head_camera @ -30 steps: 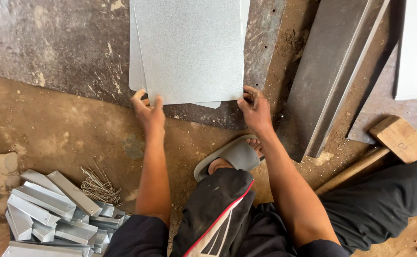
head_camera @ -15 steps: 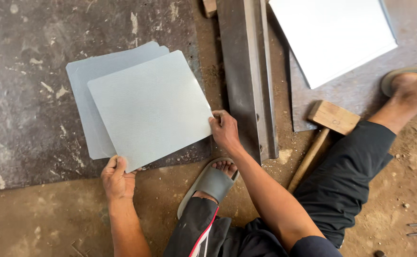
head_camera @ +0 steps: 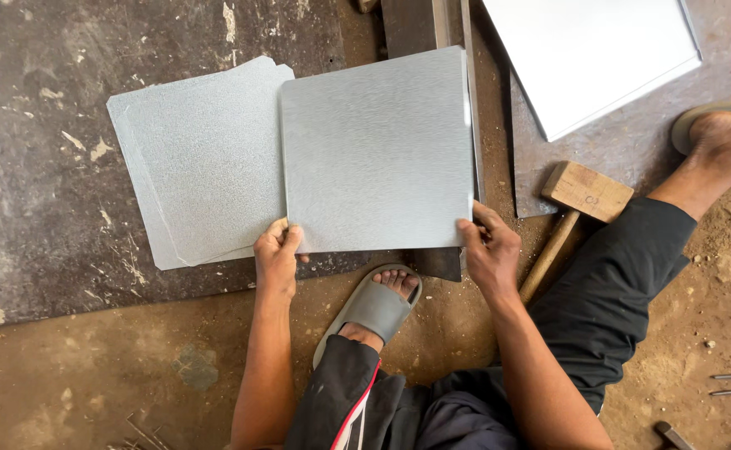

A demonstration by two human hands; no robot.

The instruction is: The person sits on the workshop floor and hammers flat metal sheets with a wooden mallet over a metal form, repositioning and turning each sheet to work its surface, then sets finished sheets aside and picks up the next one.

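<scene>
While both hands pinch its near corners, left hand and right hand closed on the square grey metal sheet, it's off the grey sheet stack, over the steel bar; not set down.

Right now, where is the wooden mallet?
The wooden mallet lies on the ground just right of the right hand, below the white sheet.

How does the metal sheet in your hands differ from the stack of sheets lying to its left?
The held sheet is single, gripped at its two near corners by the left hand and right hand; the stack is several sheets, untouched on the dark floor plate. The held sheet sits square to the view and overlaps a steel bar; the stack lies skewed, edges fanned. Both are grey, squarish, similar in size.
</scene>
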